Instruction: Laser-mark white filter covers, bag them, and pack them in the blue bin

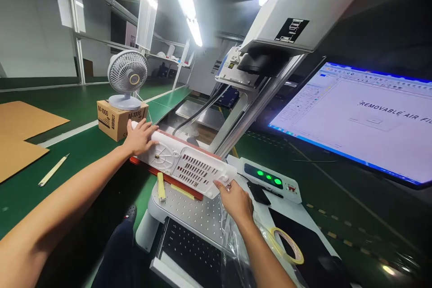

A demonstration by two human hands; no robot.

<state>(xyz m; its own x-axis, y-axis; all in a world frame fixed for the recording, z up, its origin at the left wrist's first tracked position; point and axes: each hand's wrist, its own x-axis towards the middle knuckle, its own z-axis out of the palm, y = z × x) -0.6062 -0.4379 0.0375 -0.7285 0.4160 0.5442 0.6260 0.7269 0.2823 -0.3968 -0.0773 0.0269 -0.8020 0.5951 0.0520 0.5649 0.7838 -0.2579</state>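
A long white plastic panel (184, 164) with a slotted grille and a round ribbed section lies on a red fixture (148, 167) on the perforated metal work plate (189, 209). My left hand (139, 137) grips the panel's far left end. My right hand (234, 198) holds its near right end, fingers on the edge. Above the panel hangs the grey head of a marking machine (266, 60) on a slanted column.
A monitor (364, 117) with text stands at the right. A control box with green lights (270, 179), a tape roll (286, 245), a keyboard (192, 247) and a clear plastic bag (236, 243) lie near. A desk fan (127, 76) sits on a cardboard box (118, 119) at left.
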